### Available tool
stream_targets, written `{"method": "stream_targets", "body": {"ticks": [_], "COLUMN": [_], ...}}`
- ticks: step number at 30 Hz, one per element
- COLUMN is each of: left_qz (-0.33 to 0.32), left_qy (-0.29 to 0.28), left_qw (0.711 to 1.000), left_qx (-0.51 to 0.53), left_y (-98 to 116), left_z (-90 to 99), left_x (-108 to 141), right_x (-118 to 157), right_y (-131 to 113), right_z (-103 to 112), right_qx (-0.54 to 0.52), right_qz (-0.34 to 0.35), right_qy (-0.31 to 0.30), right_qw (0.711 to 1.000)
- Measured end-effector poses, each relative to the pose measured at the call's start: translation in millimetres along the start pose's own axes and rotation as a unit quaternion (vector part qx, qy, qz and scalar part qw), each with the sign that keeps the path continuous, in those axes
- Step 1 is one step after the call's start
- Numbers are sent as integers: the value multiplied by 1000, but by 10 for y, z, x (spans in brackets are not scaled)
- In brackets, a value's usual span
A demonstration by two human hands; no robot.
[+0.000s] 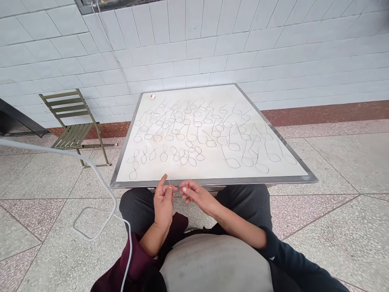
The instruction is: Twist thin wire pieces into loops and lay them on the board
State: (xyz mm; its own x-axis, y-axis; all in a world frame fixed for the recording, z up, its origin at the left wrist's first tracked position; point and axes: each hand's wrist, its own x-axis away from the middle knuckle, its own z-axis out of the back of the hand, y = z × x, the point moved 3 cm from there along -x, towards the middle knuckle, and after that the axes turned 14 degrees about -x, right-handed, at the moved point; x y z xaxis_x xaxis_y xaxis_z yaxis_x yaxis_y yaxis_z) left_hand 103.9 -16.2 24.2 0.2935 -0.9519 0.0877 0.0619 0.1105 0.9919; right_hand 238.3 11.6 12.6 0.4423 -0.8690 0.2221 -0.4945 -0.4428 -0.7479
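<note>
My left hand (164, 198) is just off the near edge of a white table (209, 168), thumb and fingers pinched on a thin wire, its index finger pointing up. Close to its right, my right hand (193, 191) has thumb and index finger pressed together; what lies between them is too fine to make out clearly. On the table top are several thin wire loops (232, 163), many with a straight tail. Smaller twisted double loops (163, 154) lie nearer to me, left of the middle.
A small red and white object (152, 97) sits at the table's far left corner. A green folding chair (71, 136) stands to the left. A pale cable (114, 202) hangs at my left, near my sleeve. Behind the table is a tiled wall (200, 48).
</note>
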Motion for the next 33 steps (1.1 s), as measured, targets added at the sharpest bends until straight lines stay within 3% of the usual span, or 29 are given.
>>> {"method": "stream_targets", "body": {"ticks": [3, 11, 17, 24, 28, 33], "left_qz": [3, 40, 15, 53, 64, 60], "left_qy": [14, -30, -14, -36, -29, -21], "left_qw": [1000, 997, 998, 988, 986, 984], "left_qx": [5, 60, 57, 140, 154, 167], "left_y": [23, 10, -44, -53, -63, -56], "left_z": [30, -45, -23, -9, 24, 35], "left_x": [-12, 16, -9, -3, -7, -22], "right_x": [-16, -53, -70, -66, -62, -44], "right_y": [74, 184, 143, 117, 104, 81], "right_z": [-73, -161, -152, -124, -61, -21], "right_qx": [71, 85, 72, 57, 77, 142], "right_qz": [23, 24, 43, 67, 93, 121], "right_qy": [-18, -9, 7, 34, 68, 69], "right_qw": [997, 996, 996, 996, 990, 980]}}
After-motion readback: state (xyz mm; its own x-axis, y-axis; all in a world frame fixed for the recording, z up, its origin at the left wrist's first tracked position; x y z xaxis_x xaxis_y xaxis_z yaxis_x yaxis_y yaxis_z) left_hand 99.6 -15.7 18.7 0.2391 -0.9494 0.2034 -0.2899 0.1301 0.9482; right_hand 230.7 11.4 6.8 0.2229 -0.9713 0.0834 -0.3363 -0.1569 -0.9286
